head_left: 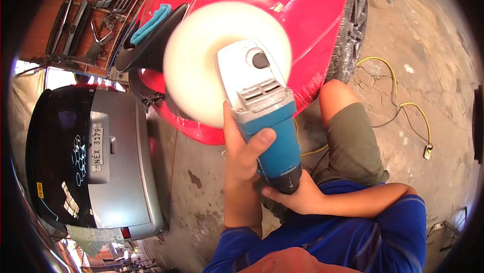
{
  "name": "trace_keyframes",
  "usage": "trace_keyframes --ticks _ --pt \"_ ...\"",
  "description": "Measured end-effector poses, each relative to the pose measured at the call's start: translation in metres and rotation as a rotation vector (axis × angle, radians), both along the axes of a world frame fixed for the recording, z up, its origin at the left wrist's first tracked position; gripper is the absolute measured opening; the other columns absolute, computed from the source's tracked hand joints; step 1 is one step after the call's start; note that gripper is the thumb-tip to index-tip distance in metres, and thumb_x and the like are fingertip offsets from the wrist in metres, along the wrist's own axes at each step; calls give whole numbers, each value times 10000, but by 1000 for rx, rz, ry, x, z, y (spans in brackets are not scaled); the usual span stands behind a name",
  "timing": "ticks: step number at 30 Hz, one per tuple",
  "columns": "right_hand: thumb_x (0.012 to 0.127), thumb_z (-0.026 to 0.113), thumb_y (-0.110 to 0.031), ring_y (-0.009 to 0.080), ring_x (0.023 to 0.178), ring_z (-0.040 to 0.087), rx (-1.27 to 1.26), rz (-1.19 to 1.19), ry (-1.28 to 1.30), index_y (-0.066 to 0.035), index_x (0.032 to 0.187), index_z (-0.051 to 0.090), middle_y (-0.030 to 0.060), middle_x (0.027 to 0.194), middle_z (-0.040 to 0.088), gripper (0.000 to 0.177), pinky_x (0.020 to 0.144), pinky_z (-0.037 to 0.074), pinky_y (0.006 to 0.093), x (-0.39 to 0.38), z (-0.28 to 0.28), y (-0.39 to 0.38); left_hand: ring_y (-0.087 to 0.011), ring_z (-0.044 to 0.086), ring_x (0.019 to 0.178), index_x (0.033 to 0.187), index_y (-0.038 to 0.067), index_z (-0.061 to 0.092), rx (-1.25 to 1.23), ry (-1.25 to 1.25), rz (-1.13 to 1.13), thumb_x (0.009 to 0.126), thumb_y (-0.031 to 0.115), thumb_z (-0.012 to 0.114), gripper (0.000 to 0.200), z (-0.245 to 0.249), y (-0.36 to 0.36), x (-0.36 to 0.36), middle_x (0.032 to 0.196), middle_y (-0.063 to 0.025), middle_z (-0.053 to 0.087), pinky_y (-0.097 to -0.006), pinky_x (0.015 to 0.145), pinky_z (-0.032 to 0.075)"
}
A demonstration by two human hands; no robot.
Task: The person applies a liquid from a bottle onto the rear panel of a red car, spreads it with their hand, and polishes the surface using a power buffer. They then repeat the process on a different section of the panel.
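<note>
A teal polisher point(275, 147) with a silver metal head is held in front of me by both hands. My left hand point(244, 149) is closed around the left side of its body, just behind the head, with the thumb on top. At the black rear end, my right hand point(305, 195) is wrapped around the housing. The large round cream-white polishing pad point(194, 66) hangs over the front of a red car point(317, 16). Whether the pad touches the paint is hidden beneath it. Pale scuffs mark the red bumper's lower edge.
A blue cloth point(151, 23) lies by the headlight opening. A silver vehicle point(121, 167) stands at left. Beside my knee is the red car's wheel point(348, 31). A yellow cord point(393, 74) runs across the concrete floor to a socket point(427, 152). Grilles point(75, 26) hang upper left.
</note>
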State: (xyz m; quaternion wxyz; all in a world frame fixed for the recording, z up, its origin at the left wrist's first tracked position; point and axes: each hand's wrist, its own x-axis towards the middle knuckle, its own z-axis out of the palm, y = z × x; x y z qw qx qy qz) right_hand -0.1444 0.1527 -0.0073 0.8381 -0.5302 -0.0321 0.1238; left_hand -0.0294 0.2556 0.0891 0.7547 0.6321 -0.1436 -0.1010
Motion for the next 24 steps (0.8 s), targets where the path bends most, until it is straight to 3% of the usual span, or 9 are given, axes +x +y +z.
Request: trace_keyframes --ticks 5,8,11,15,17,20,23,24 --pt "950 868 -150 93 730 671 162 -15 49 -62 1207 637 49 1027 718 356 624 545 293 -6 -23 -4 -249 646 1238 1536 -5 351 154 -44 -40 881 278 903 902 -17 -16 -1 1384 -190 626 -399 1066 535" --pt "945 871 -146 139 822 699 152 55 87 -55 1293 617 36 1028 716 440 734 577 326 -8 -30 -2 -248 642 1244 1537 -6 354 206 -40 -46 877 252 899 894 -22 -11 -3 1388 -190 620 -400 1072 527" --pt "952 862 -144 184 966 701 25 -56 -125 -49 1347 615 25 1101 720 475 876 576 367 0 -33 11 -259 649 1244 1541 -10 351 136 -90 35 870 201 885 883 -14 -1 -3 1388 -193 619 -412 1063 535" --pt "916 895 -246 223 1206 624 -55 -13 -193 -53 1399 617 57 1246 701 590 1085 466 452 20 -22 22 -295 659 1239 1620 -21 320 162 -169 178 831 301 873 1016 9 17 1 1411 -218 608 -433 1053 544" --pt "890 911 -315 221 1277 585 -176 -125 -353 -57 1402 626 94 1322 683 640 1135 412 471 33 -11 25 -294 661 1220 1625 -51 333 184 -193 202 833 367 837 1028 9 34 8 1420 -223 608 -411 1038 544" --pt "856 913 -393 249 1357 550 -34 -77 -321 -52 1414 630 135 1372 662 712 1182 345 487 44 4 30 -282 674 1169 1561 -85 424 202 -252 260 848 411 806 949 10 59 16 1380 -209 635 -383 1013 546" --pt "853 902 -387 265 1383 554 -20 45 -267 -42 1451 612 140 1429 634 749 1177 363 471 52 13 34 -313 755 957 1505 -85 498 223 -322 331 886 538 774 921 13 70 20 1214 -240 704 -416 801 654" --pt "851 900 -384 272 1392 554 -16 72 -257 -39 1463 605 141 1444 626 762 1176 368 466 53 13 36 -324 759 983 1527 -72 488 232 -338 322 914 568 752 925 12 78 22 1237 -246 704 -431 821 664"
